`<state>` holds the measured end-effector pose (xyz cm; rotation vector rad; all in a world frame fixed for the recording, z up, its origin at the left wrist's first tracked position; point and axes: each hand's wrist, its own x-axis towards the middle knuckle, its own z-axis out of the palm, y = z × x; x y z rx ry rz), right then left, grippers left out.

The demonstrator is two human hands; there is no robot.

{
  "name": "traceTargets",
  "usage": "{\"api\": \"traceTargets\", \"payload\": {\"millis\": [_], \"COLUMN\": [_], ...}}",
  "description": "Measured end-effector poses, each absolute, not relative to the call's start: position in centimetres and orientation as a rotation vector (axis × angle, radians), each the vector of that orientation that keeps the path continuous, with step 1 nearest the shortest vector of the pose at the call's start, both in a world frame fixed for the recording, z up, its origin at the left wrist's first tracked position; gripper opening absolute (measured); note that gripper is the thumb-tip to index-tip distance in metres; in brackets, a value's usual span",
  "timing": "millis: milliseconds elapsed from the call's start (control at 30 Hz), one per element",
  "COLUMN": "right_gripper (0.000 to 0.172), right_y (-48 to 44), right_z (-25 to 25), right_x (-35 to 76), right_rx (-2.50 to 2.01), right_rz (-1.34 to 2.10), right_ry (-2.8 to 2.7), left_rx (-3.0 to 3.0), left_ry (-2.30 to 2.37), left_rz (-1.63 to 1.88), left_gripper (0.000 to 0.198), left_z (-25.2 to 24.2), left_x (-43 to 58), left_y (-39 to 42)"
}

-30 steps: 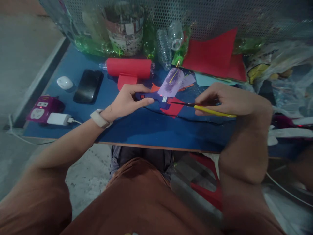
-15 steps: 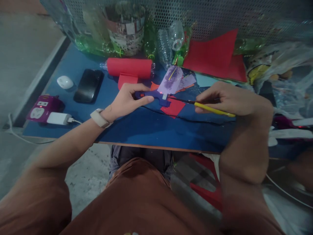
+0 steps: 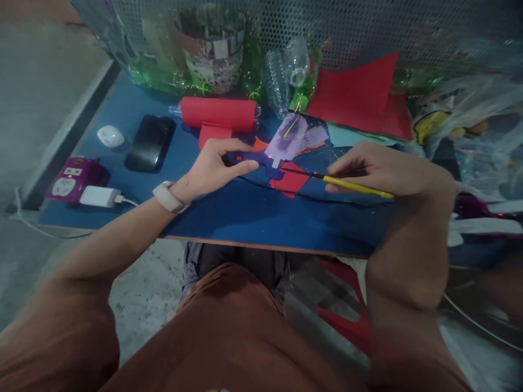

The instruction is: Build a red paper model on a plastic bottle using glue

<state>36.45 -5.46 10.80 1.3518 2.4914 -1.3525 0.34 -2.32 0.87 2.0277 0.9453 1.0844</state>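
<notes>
My left hand (image 3: 212,169) is closed around a blue glue gun (image 3: 257,160) lying over the blue table (image 3: 245,212); a small red light glows on the gun. My right hand (image 3: 379,169) pinches a thin yellow-handled tool (image 3: 355,186) whose dark tip reaches left to the gun's nozzle end. A red paper scrap (image 3: 291,181) lies under that spot. A pale purple paper piece (image 3: 286,140) with a yellow stick rests just behind the gun. A watch sits on my left wrist.
A red-wrapped bottle (image 3: 218,113), a black phone (image 3: 150,142) and a white mouse-like object (image 3: 110,136) lie at the left back. A purple power strip (image 3: 71,178) with a white charger (image 3: 97,196) sits at the left edge. Plastic bottles (image 3: 281,76), red sheets (image 3: 359,92) and bags crowd the back and right.
Both hands keep their grips almost unmoved. The glue gun and tool tip shifted slightly between frames, and the view drifted a little.
</notes>
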Motion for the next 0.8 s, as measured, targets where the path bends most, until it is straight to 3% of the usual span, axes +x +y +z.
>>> {"api": "traceTargets", "payload": {"millis": [533, 800], "right_gripper": [0.076, 0.08], "right_y": [-5.14, -5.5], "right_z": [10.39, 10.6], "right_x": [36.62, 36.35], "right_rx": [1.264, 1.283], "right_rz": [-1.515, -1.4], "right_ry": [2.465, 2.559], "left_rx": [2.024, 2.014], "left_ry": [0.921, 0.926], "left_rz": [1.065, 1.093], "left_gripper": [0.07, 0.069], "left_z": [0.85, 0.68], "left_x": [0.26, 0.3], "left_y": [-2.27, -2.36]}}
